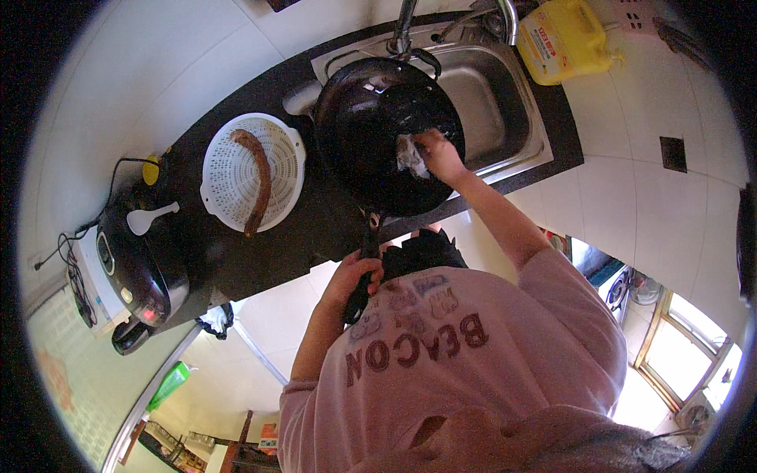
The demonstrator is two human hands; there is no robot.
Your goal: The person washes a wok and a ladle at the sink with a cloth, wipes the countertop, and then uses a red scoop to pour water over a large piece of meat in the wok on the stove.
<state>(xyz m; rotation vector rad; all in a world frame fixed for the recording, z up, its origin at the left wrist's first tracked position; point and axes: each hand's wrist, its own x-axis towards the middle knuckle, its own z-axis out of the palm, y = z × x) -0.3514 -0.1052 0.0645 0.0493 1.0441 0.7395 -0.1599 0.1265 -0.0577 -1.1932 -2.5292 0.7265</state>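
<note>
A large black wok (378, 159) lies partly over the steel sink, its long handle pointing back towards me. My left hand (356, 275) is closed around that handle. Inside the wok, at the right side, my right hand (440, 155) holds a crumpled white wipe or cloth (410, 156) against the dark surface. Left of the wok, a white plastic colander (216, 177) stands on the dark counter with a long brown sausage-like piece (261, 171) in it.
The sink basin (479, 106) and faucet (402, 35) are behind and right of the wok. A yellow detergent jug (562, 41) stands at the back right. A black rice cooker (142, 266) with a white rice paddle (145, 220) on it and cables are at the left.
</note>
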